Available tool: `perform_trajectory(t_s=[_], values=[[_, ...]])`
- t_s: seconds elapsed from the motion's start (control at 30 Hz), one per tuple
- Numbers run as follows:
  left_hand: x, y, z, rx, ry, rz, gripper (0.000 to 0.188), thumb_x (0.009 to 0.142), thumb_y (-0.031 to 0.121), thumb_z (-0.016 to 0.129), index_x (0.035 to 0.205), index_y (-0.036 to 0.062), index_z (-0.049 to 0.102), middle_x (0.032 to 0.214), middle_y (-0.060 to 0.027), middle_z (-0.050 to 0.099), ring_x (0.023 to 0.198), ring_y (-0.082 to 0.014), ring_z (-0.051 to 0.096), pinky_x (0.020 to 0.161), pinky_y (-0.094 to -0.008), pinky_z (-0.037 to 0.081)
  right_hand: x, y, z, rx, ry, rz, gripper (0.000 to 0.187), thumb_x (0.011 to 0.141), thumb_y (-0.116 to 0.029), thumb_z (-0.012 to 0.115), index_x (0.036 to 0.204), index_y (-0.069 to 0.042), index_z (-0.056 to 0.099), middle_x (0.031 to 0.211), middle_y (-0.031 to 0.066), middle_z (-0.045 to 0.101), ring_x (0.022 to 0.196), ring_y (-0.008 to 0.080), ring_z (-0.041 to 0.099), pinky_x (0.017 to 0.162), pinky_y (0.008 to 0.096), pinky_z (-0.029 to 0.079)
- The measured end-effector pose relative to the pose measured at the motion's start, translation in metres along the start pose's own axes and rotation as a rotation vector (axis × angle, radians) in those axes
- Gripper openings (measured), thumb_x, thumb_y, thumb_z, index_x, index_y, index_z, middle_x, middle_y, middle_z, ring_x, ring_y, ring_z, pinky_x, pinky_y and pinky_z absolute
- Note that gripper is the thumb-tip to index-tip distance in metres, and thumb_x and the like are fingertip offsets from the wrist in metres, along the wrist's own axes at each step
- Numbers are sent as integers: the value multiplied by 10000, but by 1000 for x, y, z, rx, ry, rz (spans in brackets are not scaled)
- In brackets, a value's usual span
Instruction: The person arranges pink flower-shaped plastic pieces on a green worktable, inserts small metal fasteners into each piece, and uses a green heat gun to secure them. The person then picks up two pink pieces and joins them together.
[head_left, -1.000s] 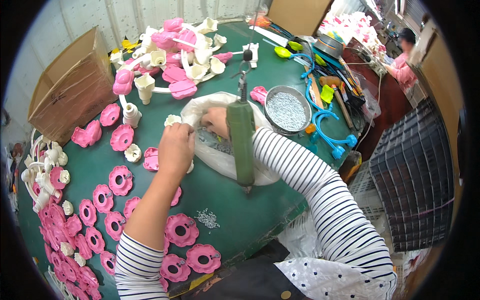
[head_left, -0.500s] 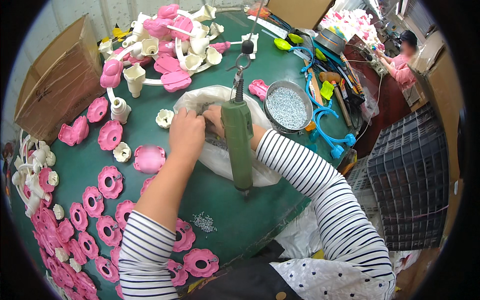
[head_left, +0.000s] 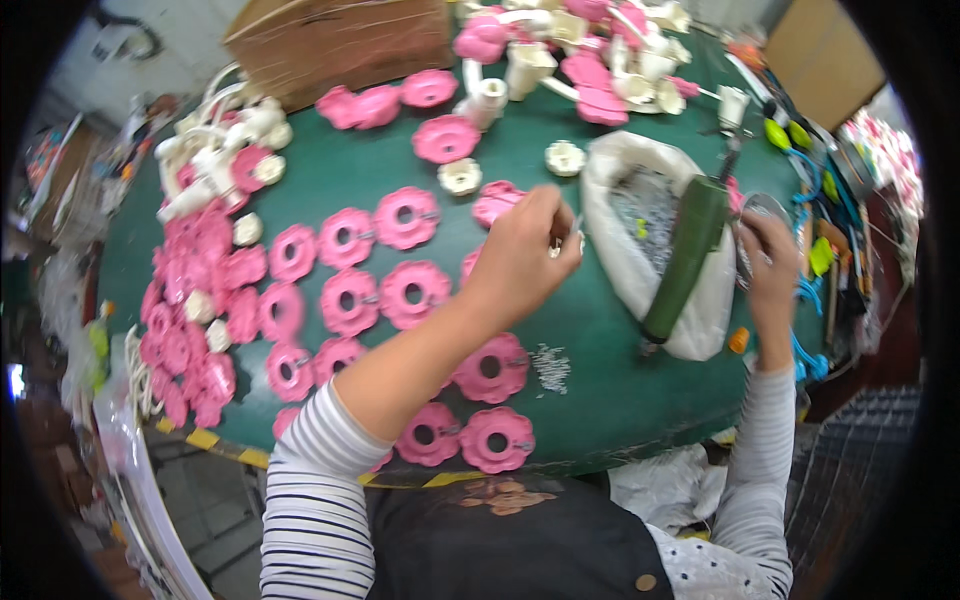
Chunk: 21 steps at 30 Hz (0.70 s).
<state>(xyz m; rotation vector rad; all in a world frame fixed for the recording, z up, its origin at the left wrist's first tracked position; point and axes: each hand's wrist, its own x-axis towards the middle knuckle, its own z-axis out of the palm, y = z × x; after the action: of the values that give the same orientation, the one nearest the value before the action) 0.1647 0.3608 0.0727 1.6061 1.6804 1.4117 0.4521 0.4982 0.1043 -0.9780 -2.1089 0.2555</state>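
Observation:
My left hand (head_left: 525, 250) is closed above the pink flower-shaped parts, with a small pale bit between its fingers that I cannot make out. Just beyond it lies a pink part (head_left: 497, 203). On the right, my right hand (head_left: 772, 255) is at the metal bowl (head_left: 765, 205), covering much of it; blur hides what its fingers hold. Between my hands an open white plastic bag (head_left: 612, 215) holds small grey metal pieces. A green electric screwdriver (head_left: 688, 258) hangs over the bag. Pink rings with round holes (head_left: 413, 294) lie in rows to the left.
Small screws (head_left: 551, 368) form a loose pile on the green table (head_left: 600, 420). White-and-pink assemblies (head_left: 600, 70) and a cardboard box (head_left: 345, 50) stand at the back. More pink parts (head_left: 190, 330) are heaped at the left. Tools and blue cords (head_left: 808, 290) line the right edge.
The view has swung left. Both hands have come out of the bag: my left hand is now over the pink parts, my right at the metal bowl.

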Motion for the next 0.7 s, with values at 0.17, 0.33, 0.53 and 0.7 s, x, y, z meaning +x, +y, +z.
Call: perform_trajectory(t_s=[0.17, 0.33, 0.53, 0.7], values=[[-124, 20, -70, -367, 43, -351, 154, 940, 10, 636, 1083, 21, 582, 978, -30, 642, 866, -88, 617, 775, -256, 521, -74, -97, -15, 280, 109, 239, 165, 871, -16, 713, 1036, -13, 719, 926, 59, 686, 805, 126, 652, 737, 267, 522], [-175, 26, -113, -438, 81, -540, 162, 942, 54, 664, 1092, 7, 702, 951, -41, 708, 835, -86, 648, 736, -237, 533, -82, -205, 84, 589, -442, -278, 257, 761, -25, 808, 1004, -45, 726, 821, 89, 677, 695, 198, 644, 626, 302, 525], [-219, 28, -155, -336, 299, -551, 147, 952, 68, 670, 1070, -12, 701, 880, -28, 688, 748, -74, 615, 652, -225, 497, -76, -271, 162, 751, -624, -447, 176, 852, -91, 748, 1019, -53, 705, 883, 84, 673, 756, 246, 656, 665, 336, 521], [-239, 13, -180, -169, 369, -451, 152, 930, 71, 711, 1057, -10, 698, 866, -23, 678, 739, -77, 609, 641, -229, 489, -81, -307, 179, 841, -727, -393, 160, 887, -107, 719, 1027, -32, 704, 922, 88, 694, 789, 238, 667, 690, 345, 532]])
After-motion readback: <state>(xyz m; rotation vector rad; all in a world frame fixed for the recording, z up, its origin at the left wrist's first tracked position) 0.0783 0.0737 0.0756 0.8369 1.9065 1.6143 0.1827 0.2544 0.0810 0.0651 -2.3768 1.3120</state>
